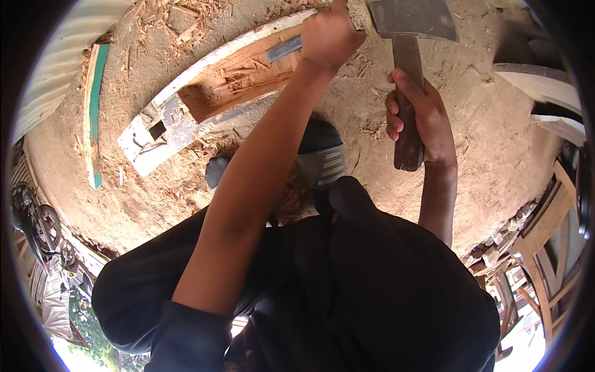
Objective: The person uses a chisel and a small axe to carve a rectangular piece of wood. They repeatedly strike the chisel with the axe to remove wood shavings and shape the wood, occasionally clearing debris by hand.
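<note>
Two hands at work: right hand [418, 115], fingers wrapped tight round the hatchet [409, 68] handle, head raised just right of the left hand [328, 34], whose fingers clasp the plank [217, 80] end; plank's long axis runs down-left across the dirt floor [496, 142].

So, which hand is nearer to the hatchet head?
Right. The right hand grips the handle just below the hatchet head; the left hand is beside it, on the plank.
</note>
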`<control>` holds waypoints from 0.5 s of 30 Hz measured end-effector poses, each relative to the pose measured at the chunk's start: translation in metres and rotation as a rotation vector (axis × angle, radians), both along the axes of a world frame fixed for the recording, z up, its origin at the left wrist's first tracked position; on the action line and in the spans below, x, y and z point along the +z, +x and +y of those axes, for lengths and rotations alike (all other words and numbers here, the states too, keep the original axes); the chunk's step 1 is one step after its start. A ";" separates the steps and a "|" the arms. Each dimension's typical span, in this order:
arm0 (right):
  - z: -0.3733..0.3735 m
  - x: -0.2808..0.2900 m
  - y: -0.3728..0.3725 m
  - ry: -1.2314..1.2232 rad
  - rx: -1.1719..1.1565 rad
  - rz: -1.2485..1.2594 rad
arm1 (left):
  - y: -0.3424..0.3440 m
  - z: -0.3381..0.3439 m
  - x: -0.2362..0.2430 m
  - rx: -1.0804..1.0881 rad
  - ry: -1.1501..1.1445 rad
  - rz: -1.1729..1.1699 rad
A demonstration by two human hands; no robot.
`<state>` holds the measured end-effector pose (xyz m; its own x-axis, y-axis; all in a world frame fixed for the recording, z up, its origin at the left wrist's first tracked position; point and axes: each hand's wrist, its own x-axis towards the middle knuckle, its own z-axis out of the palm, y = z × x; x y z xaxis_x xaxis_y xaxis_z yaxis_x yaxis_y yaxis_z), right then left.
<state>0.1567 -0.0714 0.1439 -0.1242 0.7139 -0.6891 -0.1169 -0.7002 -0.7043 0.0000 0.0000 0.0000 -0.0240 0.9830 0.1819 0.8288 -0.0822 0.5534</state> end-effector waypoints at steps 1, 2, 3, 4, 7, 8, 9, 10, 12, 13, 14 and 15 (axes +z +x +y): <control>0.000 0.001 0.000 -0.035 -0.041 0.052 | 0.003 0.002 0.004 0.005 -0.033 -0.003; 0.000 0.002 0.000 -0.069 -0.082 0.103 | 0.006 0.002 0.008 0.009 -0.067 -0.005; 0.016 0.001 0.011 0.028 -0.055 0.064 | 0.020 0.019 0.010 0.063 0.006 -0.084; 0.010 -0.001 0.022 0.007 -0.097 0.068 | 0.028 0.007 0.009 0.055 -0.041 -0.114; 0.013 -0.003 0.031 0.040 -0.245 0.083 | 0.035 0.003 0.010 0.048 -0.068 -0.127; 0.016 -0.004 0.026 0.066 -0.299 0.074 | 0.033 0.007 0.010 0.046 -0.075 -0.109; 0.015 -0.007 0.024 0.081 -0.352 0.058 | 0.034 0.006 0.008 0.047 -0.093 -0.095; 0.011 -0.011 0.022 0.100 -0.303 0.023 | 0.033 0.005 0.006 0.050 -0.078 -0.086; 0.003 -0.010 0.013 0.041 -0.074 -0.031 | 0.028 0.005 0.002 0.052 -0.045 -0.064; 0.000 -0.011 0.010 0.012 0.038 -0.055 | 0.024 0.006 -0.001 0.048 -0.079 -0.049; -0.001 -0.013 0.009 -0.010 0.068 -0.028 | 0.021 0.008 -0.003 0.045 -0.112 -0.034; 0.000 -0.012 0.010 -0.010 0.042 -0.031 | 0.019 0.009 0.000 0.050 -0.144 -0.017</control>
